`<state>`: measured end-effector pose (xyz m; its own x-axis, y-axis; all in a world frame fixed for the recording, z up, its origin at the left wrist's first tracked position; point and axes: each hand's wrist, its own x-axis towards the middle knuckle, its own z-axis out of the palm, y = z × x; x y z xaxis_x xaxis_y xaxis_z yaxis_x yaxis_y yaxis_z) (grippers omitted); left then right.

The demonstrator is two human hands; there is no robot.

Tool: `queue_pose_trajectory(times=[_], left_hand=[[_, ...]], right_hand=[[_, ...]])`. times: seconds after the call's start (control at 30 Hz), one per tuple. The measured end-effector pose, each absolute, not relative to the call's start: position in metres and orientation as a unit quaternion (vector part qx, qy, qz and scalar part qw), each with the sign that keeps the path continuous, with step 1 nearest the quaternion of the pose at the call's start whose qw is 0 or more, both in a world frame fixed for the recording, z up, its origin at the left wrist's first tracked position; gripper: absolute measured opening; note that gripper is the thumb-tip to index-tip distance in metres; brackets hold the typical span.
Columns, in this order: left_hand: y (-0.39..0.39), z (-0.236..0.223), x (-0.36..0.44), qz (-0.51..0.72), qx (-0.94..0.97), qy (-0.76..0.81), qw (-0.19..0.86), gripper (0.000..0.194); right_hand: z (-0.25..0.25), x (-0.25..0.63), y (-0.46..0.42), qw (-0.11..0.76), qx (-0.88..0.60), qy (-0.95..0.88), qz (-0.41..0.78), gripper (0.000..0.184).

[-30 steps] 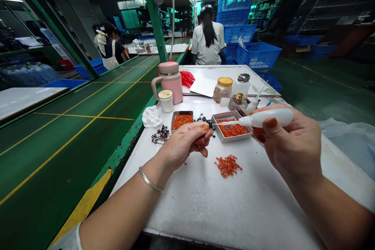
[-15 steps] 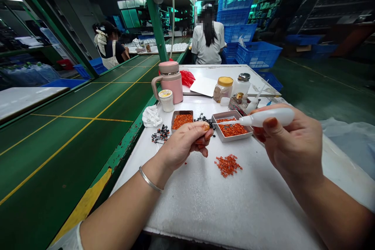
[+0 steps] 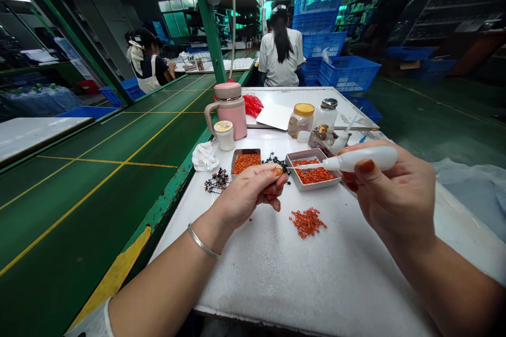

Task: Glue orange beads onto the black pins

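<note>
My left hand (image 3: 249,194) is closed in a pinch above the white table (image 3: 276,274), its fingertips gripping a small part too tiny to name. My right hand (image 3: 391,195) is wrapped round a white squeeze bottle (image 3: 363,158) whose thin nozzle points left at the left fingertips. Below the hands lies a small heap of orange parts (image 3: 308,221). Behind them stand two metal trays of orange parts (image 3: 245,160) (image 3: 313,171), with black parts (image 3: 216,181) scattered to the left.
A pink mug (image 3: 230,109), a small white jar (image 3: 224,135), a yellow-lidded jar (image 3: 301,119) and a white cloth (image 3: 204,158) stand at the back. A green conveyor (image 3: 90,179) runs along the left. Two people work farther off, near stacked blue crates (image 3: 322,5).
</note>
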<state>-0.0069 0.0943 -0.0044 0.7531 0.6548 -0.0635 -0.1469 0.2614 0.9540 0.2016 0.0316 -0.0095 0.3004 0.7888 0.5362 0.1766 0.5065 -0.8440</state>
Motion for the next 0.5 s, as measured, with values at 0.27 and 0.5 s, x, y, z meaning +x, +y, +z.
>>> queue_pose_trajectory(times=[0.27, 0.5], left_hand=[[0.0946, -0.0045, -0.0073, 0.263, 0.548, 0.231, 0.76, 0.021], [0.0945, -0.0042, -0.0075, 0.262, 0.549, 0.233, 0.759, 0.02]], right_hand=[[-0.0099, 0.2021, 0.0317, 0.676, -0.443, -0.546, 0.22, 0.018], [-0.0101, 0.2017, 0.033, 0.681, -0.44, -0.54, 0.225, 0.018]])
